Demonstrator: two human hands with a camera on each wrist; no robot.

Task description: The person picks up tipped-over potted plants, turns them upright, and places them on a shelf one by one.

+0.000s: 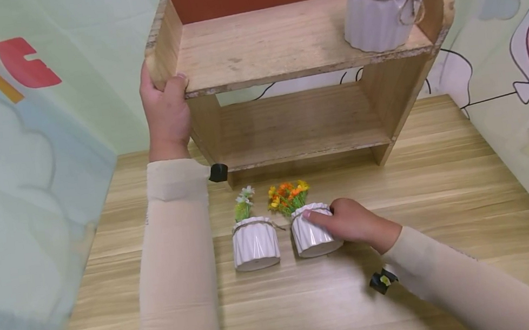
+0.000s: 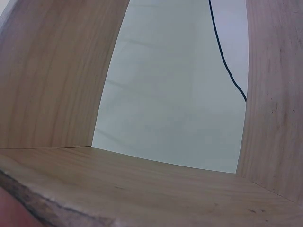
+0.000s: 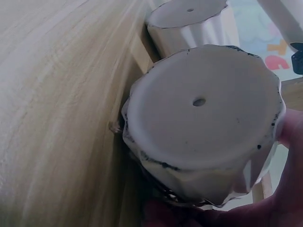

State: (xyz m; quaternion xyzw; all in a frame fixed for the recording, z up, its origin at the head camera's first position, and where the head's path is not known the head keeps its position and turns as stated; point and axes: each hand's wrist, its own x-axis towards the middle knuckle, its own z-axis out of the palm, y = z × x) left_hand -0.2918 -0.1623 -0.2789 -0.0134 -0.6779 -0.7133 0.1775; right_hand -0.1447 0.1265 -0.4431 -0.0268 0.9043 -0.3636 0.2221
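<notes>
Flowerpot (image 1: 313,241) of white fluted ceramic with orange and yellow artificial flowers (image 1: 288,197), tipped on its side in front of the wooden shelf (image 1: 299,123) and gripped near the rim by the right hand (image 1: 357,225), beside a white-flowered pot (image 1: 255,245) on the wood-grain tabletop (image 1: 271,311). Likely step in hand: picking up at right while steadying the shelf's left end panel (image 1: 164,37) in the clasp of the left hand (image 1: 167,108) (third pot (image 1: 377,18) upright on the top board (image 1: 265,39)). Next, presumably: lift clear of the neighbour and turn base-down, without loosening either hold.
</notes>
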